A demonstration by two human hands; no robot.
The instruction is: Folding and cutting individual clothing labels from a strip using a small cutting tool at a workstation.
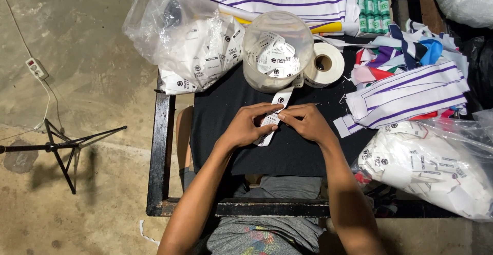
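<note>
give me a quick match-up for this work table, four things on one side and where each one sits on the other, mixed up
Things:
1. clear plastic tub
2. roll of white tape
3. white label strip
4. striped fabric strips

Places:
A. pinched between the left hand and right hand
B. piled at the right of the black cloth
C. just right of the tub, lying on its side
D. beyond the hands, at the far middle of the cloth, with printed labels inside

Pairs: 1-D, 2-C, 3-A, 4-B
</note>
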